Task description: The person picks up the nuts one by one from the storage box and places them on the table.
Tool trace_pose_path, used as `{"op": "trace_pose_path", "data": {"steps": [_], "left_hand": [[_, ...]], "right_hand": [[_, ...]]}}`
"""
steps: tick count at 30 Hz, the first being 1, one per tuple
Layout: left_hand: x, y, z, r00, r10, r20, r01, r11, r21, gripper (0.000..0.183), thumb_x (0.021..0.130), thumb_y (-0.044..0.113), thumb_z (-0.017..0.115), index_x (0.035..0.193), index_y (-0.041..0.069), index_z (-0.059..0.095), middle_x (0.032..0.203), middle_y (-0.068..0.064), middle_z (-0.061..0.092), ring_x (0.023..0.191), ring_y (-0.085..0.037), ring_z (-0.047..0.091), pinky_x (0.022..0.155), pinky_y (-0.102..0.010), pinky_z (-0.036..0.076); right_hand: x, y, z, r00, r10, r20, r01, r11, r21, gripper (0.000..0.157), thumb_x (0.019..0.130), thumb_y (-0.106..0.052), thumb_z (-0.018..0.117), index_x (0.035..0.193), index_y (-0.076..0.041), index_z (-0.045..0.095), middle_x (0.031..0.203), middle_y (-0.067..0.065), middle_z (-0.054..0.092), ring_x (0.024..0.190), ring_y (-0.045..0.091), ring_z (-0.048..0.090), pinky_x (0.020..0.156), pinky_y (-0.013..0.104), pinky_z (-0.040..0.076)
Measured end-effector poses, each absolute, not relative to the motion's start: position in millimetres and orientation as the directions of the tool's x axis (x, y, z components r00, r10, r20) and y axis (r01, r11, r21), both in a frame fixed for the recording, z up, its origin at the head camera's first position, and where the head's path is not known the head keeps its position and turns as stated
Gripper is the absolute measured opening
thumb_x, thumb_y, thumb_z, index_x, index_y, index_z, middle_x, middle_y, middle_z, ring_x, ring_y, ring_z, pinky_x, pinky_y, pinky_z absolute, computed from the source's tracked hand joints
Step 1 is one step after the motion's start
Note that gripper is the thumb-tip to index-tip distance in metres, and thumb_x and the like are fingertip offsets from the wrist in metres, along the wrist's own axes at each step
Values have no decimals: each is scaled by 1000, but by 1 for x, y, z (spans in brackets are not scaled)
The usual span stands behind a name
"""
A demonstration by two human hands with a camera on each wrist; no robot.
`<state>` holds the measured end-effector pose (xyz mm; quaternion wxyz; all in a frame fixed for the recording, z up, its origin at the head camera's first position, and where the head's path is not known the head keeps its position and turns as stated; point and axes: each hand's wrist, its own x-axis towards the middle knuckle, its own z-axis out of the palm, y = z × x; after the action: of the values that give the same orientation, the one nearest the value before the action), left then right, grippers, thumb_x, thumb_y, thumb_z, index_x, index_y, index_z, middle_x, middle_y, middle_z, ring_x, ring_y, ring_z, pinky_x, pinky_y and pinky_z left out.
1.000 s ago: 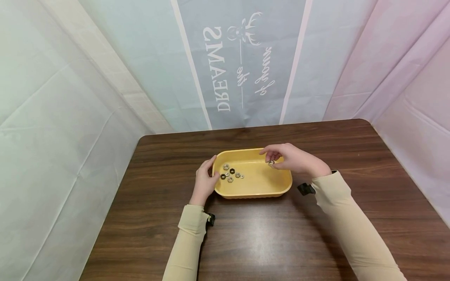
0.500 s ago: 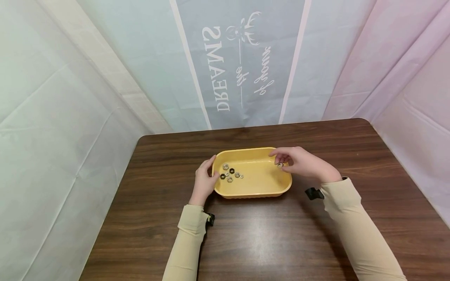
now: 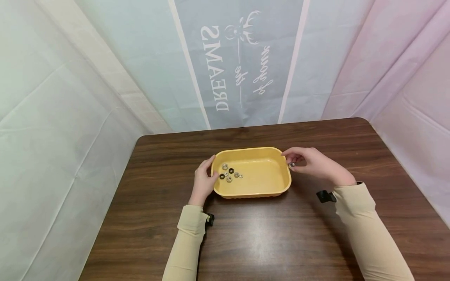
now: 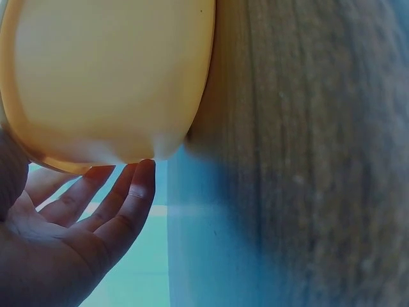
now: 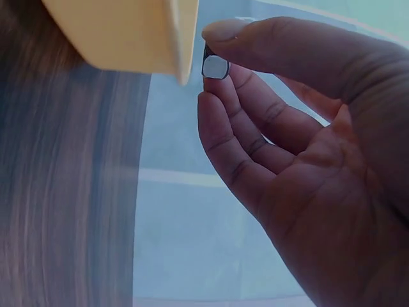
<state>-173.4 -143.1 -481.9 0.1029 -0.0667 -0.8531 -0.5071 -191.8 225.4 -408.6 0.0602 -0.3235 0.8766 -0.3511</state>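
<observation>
A yellow tray (image 3: pixel 260 177) sits on the wooden table. My left hand (image 3: pixel 204 180) holds its left end, thumb over the rim, while in the left wrist view the fingertips (image 4: pixel 144 173) touch the outer wall. My right hand (image 3: pixel 313 164) is just past the tray's right end, pinching a metal hex nut (image 5: pixel 215 67) between thumb and fingers. Inside the tray, near my left thumb, lie several loose nuts: silver ones such as a larger nut (image 3: pixel 225 166), and dark ones such as a black nut (image 3: pixel 231 171).
Dark wood-grain table (image 3: pixel 253 238) surrounds the tray. Behind it hangs a pale printed cloth (image 3: pixel 246 78), with white sheeting (image 3: pixel 63 156) along the left and more on the right. A black strap device (image 3: pixel 325 196) is worn on the right wrist.
My right hand has moved rightward with the nut, from over the tray's right half to just beyond its right rim. The left hand stays on the tray's left end.
</observation>
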Motion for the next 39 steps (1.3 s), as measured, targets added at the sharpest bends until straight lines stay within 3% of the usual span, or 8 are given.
{"op": "trace_pose_path", "data": {"steps": [15,39], "left_hand": [[-175,-142,-482,-964,18,267,241,490,838,58,79,-11,58,136,1,52,121,-13,59,105,-20,57,82,-34,50],[-175,-144,-483,-965,20,263,239,488,839,57,80,-10,58,136,1,52,121,-14,59,100,-23,57,74,-30,51]], "right_hand": [[-190,246,-423,-807,-574,135,-509,562,-652,44,76,12,69,116,-4,62,91,8,64,85,18,60,74,38,53],[-191,253,-457,-823,-565,63,-456,590,-666,42,77,11,70,117,4,60,90,7,64,83,22,60,71,35,53]]}}
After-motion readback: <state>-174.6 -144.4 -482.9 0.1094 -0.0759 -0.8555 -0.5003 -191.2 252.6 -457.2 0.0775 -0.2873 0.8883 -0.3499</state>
